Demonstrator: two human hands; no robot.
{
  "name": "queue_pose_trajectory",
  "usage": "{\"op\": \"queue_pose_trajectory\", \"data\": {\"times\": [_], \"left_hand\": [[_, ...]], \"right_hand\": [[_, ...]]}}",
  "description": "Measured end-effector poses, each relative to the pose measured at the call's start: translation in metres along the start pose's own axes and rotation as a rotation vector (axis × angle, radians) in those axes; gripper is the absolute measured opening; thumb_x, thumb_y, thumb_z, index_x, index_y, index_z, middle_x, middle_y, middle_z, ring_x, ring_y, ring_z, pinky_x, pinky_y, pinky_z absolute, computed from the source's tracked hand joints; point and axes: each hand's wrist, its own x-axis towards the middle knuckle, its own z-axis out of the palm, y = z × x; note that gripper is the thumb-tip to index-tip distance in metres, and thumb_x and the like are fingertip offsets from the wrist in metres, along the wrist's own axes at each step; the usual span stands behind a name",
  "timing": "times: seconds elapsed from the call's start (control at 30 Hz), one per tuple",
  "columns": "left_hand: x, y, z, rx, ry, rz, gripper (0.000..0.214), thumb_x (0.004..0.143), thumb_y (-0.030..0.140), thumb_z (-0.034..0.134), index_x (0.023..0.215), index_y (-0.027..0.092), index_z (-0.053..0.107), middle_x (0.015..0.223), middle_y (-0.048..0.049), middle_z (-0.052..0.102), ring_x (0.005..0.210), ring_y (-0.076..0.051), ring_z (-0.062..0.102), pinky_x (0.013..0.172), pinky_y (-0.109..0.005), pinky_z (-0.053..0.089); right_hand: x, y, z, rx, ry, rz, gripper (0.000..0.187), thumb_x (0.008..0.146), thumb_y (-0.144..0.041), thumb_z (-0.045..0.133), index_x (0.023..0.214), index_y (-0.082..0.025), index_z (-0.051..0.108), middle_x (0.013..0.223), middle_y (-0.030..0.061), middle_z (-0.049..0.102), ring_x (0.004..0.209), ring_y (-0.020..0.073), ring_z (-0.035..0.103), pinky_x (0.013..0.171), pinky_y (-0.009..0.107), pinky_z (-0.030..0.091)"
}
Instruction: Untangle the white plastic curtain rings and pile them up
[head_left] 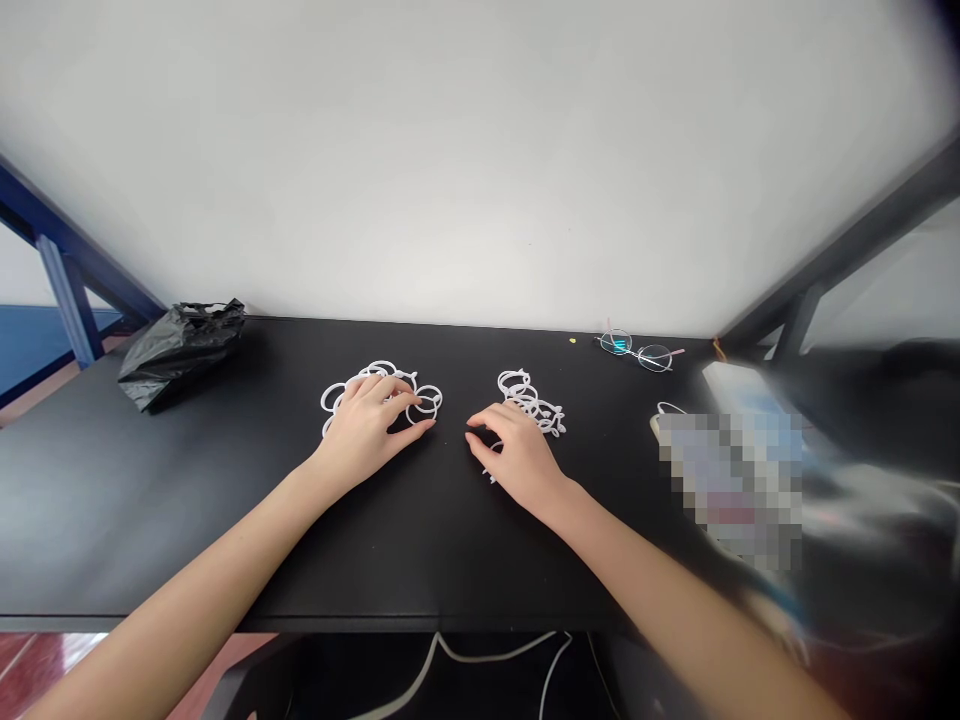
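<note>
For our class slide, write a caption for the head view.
Left hand and right hand over separate clusters of white ring pieces on a black table, eyeglasses beyond to the right.

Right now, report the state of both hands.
Left hand: open, curled over the left cluster of white rings, thumb and forefinger apart.
Right hand: open, curled over the right cluster, nothing pinched between thumb and forefinger.

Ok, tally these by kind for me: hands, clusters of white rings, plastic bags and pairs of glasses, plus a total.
Hands: 2, the left hand and the right hand
Clusters of white rings: 2, the left cluster and the right cluster
Plastic bags: 1, the black bag
Pairs of glasses: 1, the round glasses
Total: 6
</note>
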Motion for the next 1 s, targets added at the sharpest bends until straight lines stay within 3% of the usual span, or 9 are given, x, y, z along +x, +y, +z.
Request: {"op": "queue_pose_trajectory", "data": {"times": [0.33, 0.57, 0.83, 1.0], "left_hand": [[-0.0003, 0.0017, 0.0031, -0.124, 0.009, 0.012, 0.014, 0.093, 0.032, 0.063, 0.097, 0.02, 0.066, 0.098, -0.0053, 0.068, 0.091, -0.022, 0.062, 0.089, -0.041, 0.043], [-0.0001, 0.0012, 0.0023, -0.14, 0.023, 0.016, 0.012, 0.093, 0.031, 0.062, 0.097, 0.02, 0.066, 0.094, -0.0044, 0.068, 0.09, -0.022, 0.063, 0.089, -0.041, 0.043], [0.0008, 0.0031, 0.0007, -0.161, 0.016, 0.013, 0.011, 0.093, 0.029, 0.062, 0.094, 0.019, 0.067, 0.093, -0.0046, 0.069, 0.089, -0.022, 0.062, 0.089, -0.041, 0.043], [0.0007, 0.0031, 0.0008, -0.168, 0.008, 0.003, 0.012, 0.094, 0.03, 0.06, 0.094, 0.02, 0.067, 0.094, -0.0044, 0.069, 0.09, -0.022, 0.063, 0.089, -0.041, 0.043]], "right_hand": [[0.0, 0.0027, 0.0035, 0.079, 0.005, -0.055, 0.022, 0.083, 0.0, 0.056, 0.089, -0.018, 0.067, 0.088, 0.0054, 0.069, 0.08, 0.0192, 0.064, 0.07, 0.032, 0.055], [0.0007, 0.0046, 0.002, -0.069, 0.123, -0.111, 0.025, 0.081, 0.002, 0.054, 0.087, -0.019, 0.068, 0.095, 0.0053, 0.073, 0.093, 0.025, 0.063, 0.091, 0.046, 0.05], [-0.0003, 0.0089, 0.0035, -0.039, 0.075, -0.089, 0.039, 0.078, 0.008, 0.042, 0.09, -0.019, 0.068, 0.097, 0.0067, 0.072, 0.091, 0.0239, 0.064, 0.084, 0.042, 0.055], [0.0001, 0.0073, 0.0036, 0.023, 0.072, -0.114, 0.037, 0.08, 0.007, 0.042, 0.089, -0.018, 0.068, 0.093, 0.0065, 0.072, 0.087, 0.0232, 0.064, 0.08, 0.039, 0.055]]}}
